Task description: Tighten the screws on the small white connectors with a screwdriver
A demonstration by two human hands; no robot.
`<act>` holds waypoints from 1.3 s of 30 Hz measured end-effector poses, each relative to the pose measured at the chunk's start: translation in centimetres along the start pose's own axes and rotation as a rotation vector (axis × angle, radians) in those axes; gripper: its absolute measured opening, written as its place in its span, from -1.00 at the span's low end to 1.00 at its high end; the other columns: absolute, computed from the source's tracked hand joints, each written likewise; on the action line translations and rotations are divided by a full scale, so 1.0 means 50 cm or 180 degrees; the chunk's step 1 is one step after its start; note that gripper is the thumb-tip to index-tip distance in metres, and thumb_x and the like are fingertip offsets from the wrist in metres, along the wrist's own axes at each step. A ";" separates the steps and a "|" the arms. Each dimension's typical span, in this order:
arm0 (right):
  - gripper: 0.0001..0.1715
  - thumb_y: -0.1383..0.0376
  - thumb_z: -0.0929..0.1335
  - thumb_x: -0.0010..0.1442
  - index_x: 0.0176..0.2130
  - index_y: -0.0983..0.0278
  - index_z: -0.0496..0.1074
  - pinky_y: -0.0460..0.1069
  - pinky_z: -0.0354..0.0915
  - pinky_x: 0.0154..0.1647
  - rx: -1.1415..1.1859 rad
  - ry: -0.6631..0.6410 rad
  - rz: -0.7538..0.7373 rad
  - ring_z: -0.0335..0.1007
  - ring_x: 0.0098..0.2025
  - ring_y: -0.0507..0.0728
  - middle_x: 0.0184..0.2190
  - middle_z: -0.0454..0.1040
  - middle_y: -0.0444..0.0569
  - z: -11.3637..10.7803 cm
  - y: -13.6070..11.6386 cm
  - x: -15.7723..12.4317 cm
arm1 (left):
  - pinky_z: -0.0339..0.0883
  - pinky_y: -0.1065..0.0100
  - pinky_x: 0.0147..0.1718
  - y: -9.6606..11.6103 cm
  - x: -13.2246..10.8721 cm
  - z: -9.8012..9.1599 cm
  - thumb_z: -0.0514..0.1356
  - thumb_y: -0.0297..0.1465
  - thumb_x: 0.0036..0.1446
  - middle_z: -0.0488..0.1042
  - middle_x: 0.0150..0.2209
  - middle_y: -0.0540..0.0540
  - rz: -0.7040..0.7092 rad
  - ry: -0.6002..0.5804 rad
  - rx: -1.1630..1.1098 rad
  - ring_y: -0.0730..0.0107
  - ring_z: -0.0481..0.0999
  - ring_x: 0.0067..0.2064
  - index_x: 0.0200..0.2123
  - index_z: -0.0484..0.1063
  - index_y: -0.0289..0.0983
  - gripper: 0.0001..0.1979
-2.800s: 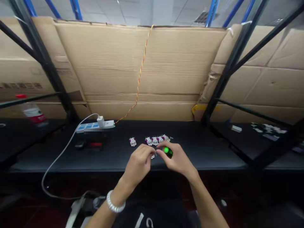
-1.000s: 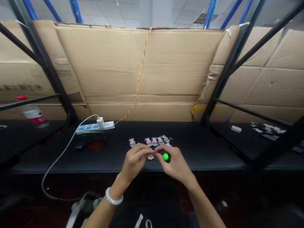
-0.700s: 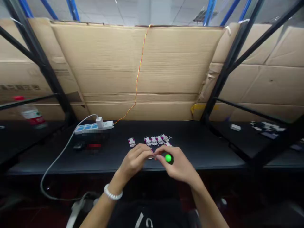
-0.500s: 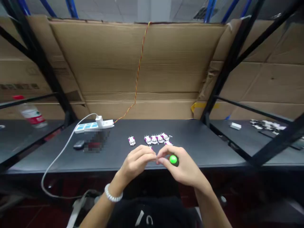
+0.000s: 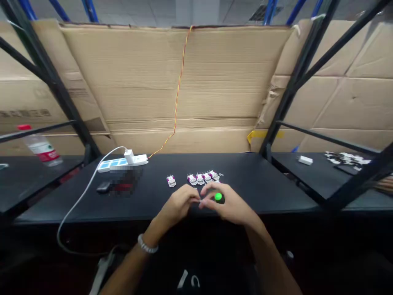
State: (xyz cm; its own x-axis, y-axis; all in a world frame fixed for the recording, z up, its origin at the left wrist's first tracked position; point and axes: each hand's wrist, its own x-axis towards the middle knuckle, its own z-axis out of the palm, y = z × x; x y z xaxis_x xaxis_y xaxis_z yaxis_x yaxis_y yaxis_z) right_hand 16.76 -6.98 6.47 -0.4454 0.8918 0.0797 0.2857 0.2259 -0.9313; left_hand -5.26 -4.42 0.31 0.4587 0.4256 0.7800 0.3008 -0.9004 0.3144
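My right hand is closed round a small black part with a round green button on top. My left hand is pinched at its fingertips, which meet the right hand's fingertips over the black table; what sits in that pinch is too small to make out. Just beyond the hands, a row of small white and purple parts lies on the table, with one more white and purple part set apart to the left. A beaded bracelet is on my left wrist.
A white power strip with a plugged charger and white cable lies at the back left, next to a dark object. A bottle stands far left. Cardboard sheets and black frame bars stand behind. Small parts lie on the right table.
Both hands stayed joined at the fingertips and shifted slightly. The green button part was turned a little in my right hand. The view tilted a bit.
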 end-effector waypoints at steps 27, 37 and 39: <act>-0.84 0.24 0.40 0.34 -0.26 0.20 0.59 0.03 0.38 -0.14 -0.0797 0.0842 -0.0874 0.58 -0.26 0.16 -0.31 0.67 -0.07 0.034 0.024 0.019 | 0.46 0.31 -0.19 0.020 0.006 -0.013 0.09 -0.46 0.45 0.57 -0.27 -0.09 -0.0725 0.0146 0.0374 0.31 0.57 -0.23 -0.21 0.48 -0.24 -0.82; -0.88 0.28 0.38 0.31 -0.25 0.21 0.56 0.03 0.39 -0.10 -0.0691 0.0914 -0.0875 0.56 -0.23 0.16 -0.29 0.65 -0.07 0.032 0.041 0.035 | 0.51 0.33 -0.17 0.029 0.012 -0.004 0.24 -0.39 0.36 0.65 -0.27 -0.08 -0.1529 0.0280 -0.0487 0.31 0.64 -0.24 -0.24 0.58 -0.25 -0.88; -0.88 0.27 0.39 0.30 -0.26 0.22 0.56 0.03 0.39 -0.09 -0.0645 0.0944 -0.0833 0.57 -0.23 0.17 -0.30 0.65 -0.06 0.031 0.042 0.037 | 0.53 0.32 -0.16 0.031 0.012 -0.003 0.26 -0.38 0.34 0.65 -0.28 -0.09 -0.1614 0.0323 -0.0587 0.29 0.64 -0.24 -0.25 0.59 -0.26 -0.88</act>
State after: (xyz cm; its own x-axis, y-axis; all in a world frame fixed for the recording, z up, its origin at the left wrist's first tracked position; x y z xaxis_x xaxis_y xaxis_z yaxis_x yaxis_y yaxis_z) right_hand 15.25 -5.47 4.10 -0.2707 0.8615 0.4296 0.3694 0.5051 -0.7800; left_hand -4.64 -5.55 1.36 0.2086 0.8076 0.5516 0.3074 -0.5895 0.7470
